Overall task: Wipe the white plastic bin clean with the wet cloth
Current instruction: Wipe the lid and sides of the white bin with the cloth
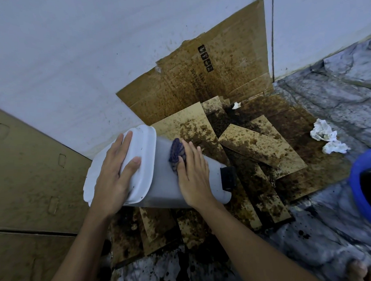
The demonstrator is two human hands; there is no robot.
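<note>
Over stained cardboard (254, 141): bin (167, 183) prob. light, stiff, wet-slick. Left grip (115, 171) flat, steadying lid (142, 142); right grip (192, 174) flat, pressing cloth (177, 151).

The wall (70, 60) and the big brown box (33, 179) crowd the bin (165, 183) on its left. To the right, the floor (338, 108) is passable over stained cardboard (255, 148), up to crumpled tissues (322, 132) and a blue basin (356, 175).

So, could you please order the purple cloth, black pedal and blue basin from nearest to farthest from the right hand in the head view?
1. Purple cloth: pressed under the right hand, on the bin.
2. Black pedal: just right of the hand, at the bin's base.
3. Blue basin: far right edge.
</note>
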